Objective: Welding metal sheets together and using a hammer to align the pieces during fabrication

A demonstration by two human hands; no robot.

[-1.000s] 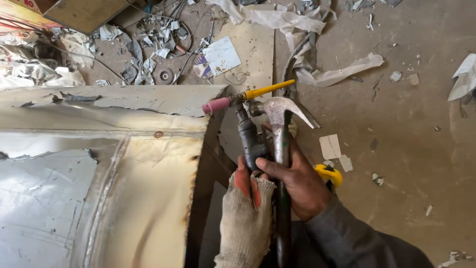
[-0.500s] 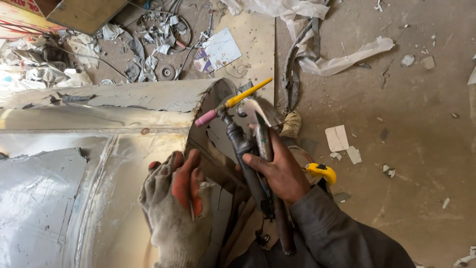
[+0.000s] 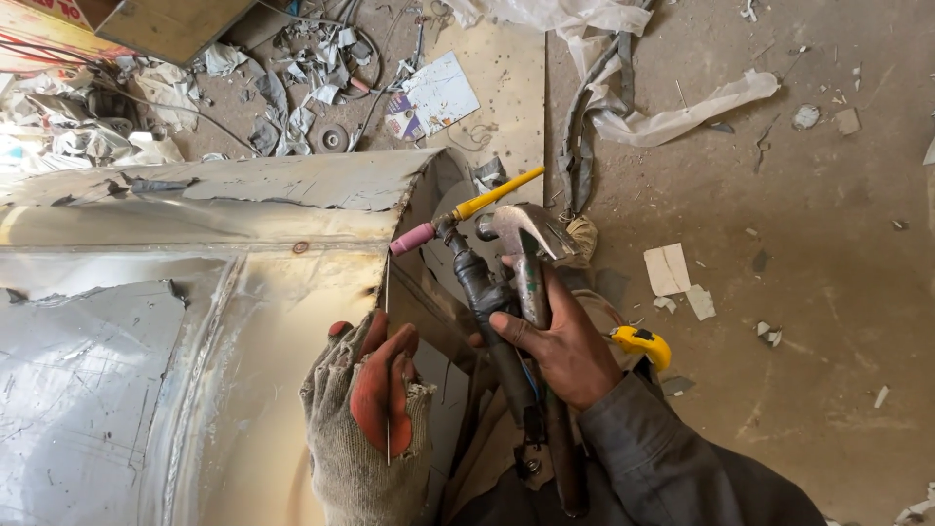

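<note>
Gloved left hand (image 3: 365, 409) now nearer torch (image 3: 467, 268), pinching rod (image 3: 387, 370); right hand (image 3: 555, 341) clamped on torch and hammer (image 3: 526, 244).

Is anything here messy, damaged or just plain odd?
Yes. The right hand grips two tools at once, a welding torch and a hammer. The floor is strewn with paper scraps and torn plastic. The metal sheet has a ragged edge.

Hammer (image 3: 526, 255) and torch (image 3: 467, 268) in right hand (image 3: 560, 346)
</note>
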